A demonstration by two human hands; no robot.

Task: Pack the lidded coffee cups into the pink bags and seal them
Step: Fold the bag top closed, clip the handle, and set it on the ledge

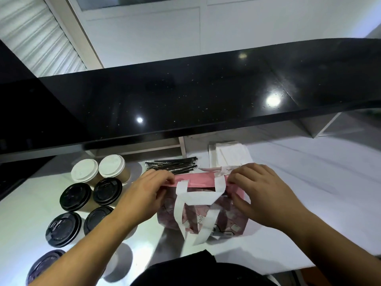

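A pink patterned bag [206,215] with white handles stands on the white counter in front of me. My left hand [144,195] pinches the bag's top edge at its left end. My right hand [261,193] pinches the top edge at its right end. The top edges lie pressed together between my hands, and what is inside the bag is hidden. To the left stand several lidded paper coffee cups: two with white lids [84,170] at the back and several with black lids [75,196] nearer me.
A bundle of black stirrers in a clear wrap [171,165] lies behind the bag. White paper bags [228,153] lie flat at the back right. A black glossy raised counter [185,96] overhangs the back of the white counter [309,178].
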